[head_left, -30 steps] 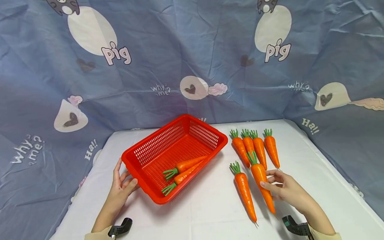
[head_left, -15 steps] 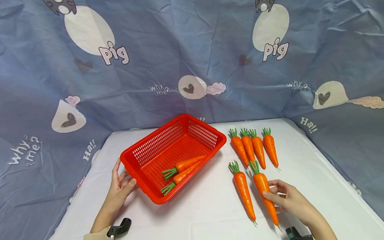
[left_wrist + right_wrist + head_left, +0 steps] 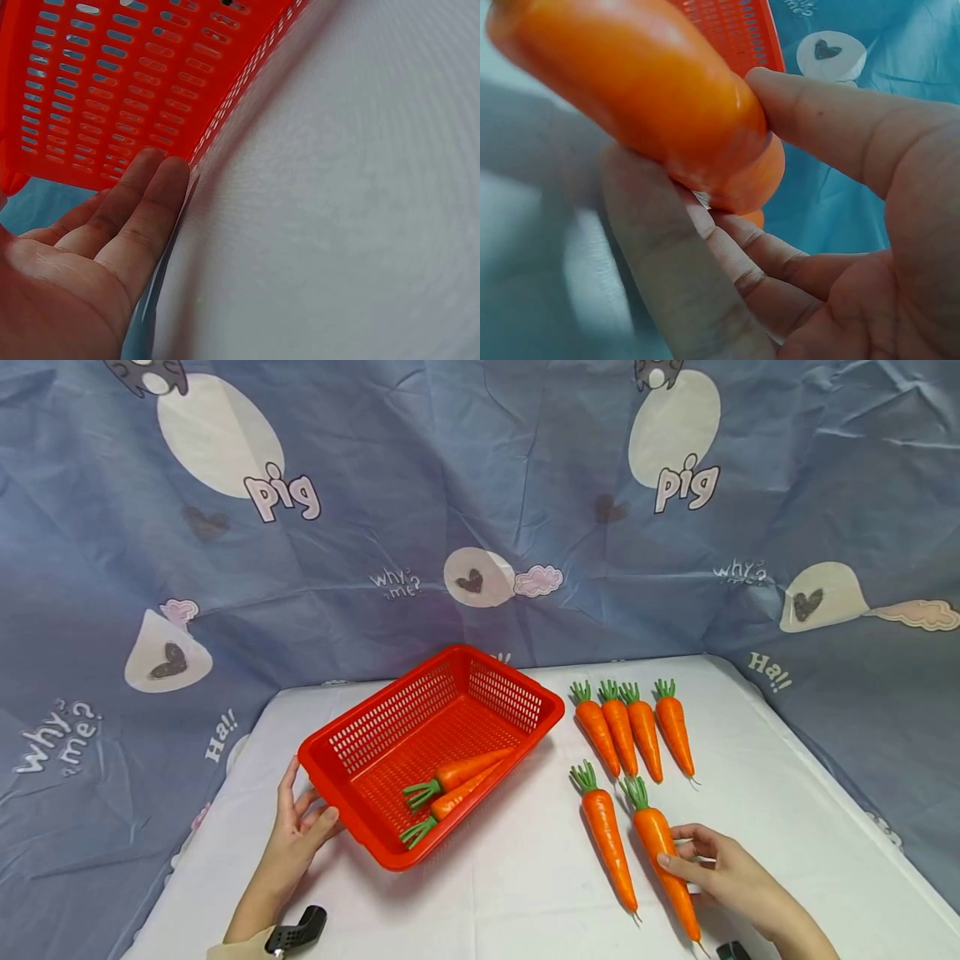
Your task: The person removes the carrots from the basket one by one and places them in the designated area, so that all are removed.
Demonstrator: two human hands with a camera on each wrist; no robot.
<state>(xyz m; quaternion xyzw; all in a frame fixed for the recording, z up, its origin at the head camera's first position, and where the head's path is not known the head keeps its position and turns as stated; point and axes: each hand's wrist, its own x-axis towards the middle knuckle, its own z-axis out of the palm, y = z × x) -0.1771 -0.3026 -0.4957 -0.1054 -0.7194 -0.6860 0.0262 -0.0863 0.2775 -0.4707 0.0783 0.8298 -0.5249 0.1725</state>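
Note:
My right hand [image 3: 723, 872] holds a carrot [image 3: 654, 833] with thumb on one side and fingers on the other; its green stem points away and its tip toward the front edge. In the right wrist view the orange body of that carrot [image 3: 652, 90] fills the upper left, between thumb and fingers. Just left of it lies another carrot [image 3: 609, 843], roughly parallel. At the left, my left hand [image 3: 302, 827] grips the near-left end of a red basket [image 3: 337, 793], thumb at the rim. The left wrist view shows the fingertips [image 3: 171, 176] against the slotted wall low down.
Two carrots [image 3: 472, 768] lie inside the basket along its near side. Several more carrots [image 3: 645, 735] lie in a row at the back right of the white table [image 3: 525, 877]. A blue printed cloth [image 3: 480, 485] hangs behind and at both sides.
My right hand has drawn its carrot toward the front edge, away from the back row and beside the other front carrot. The left hand and basket have stayed put.

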